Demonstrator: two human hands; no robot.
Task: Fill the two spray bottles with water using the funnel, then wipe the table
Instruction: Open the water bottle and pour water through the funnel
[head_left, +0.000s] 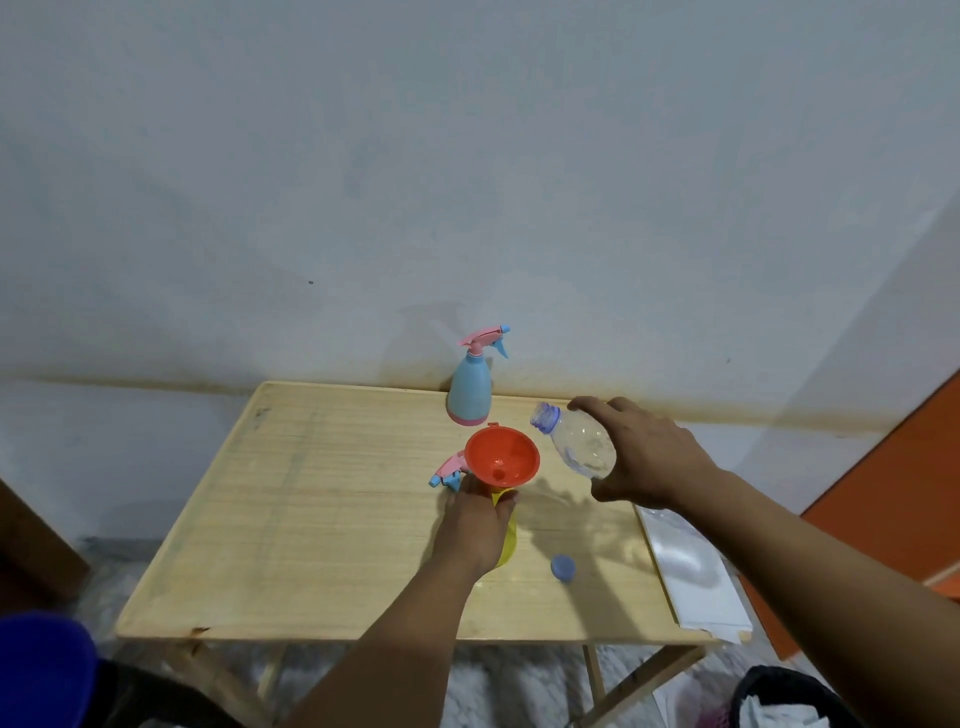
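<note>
Left hand (478, 514) gripping yellow spray bottle (508, 540) under orange funnel (502, 457); right hand (644, 457) clasping clear water bottle (576, 441), tilting toward funnel

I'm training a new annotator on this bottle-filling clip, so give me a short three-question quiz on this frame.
1. True or false: the orange funnel sits in the yellow spray bottle.
2. What does the right hand hold?
A. a cloth
B. a clear water bottle
C. a spray head
3. Name the small blue item lying on the wooden table near the yellow bottle's base.

Key: 1 true. 2 B; the left hand steadies the yellow bottle. 3 the bottle cap.
</note>
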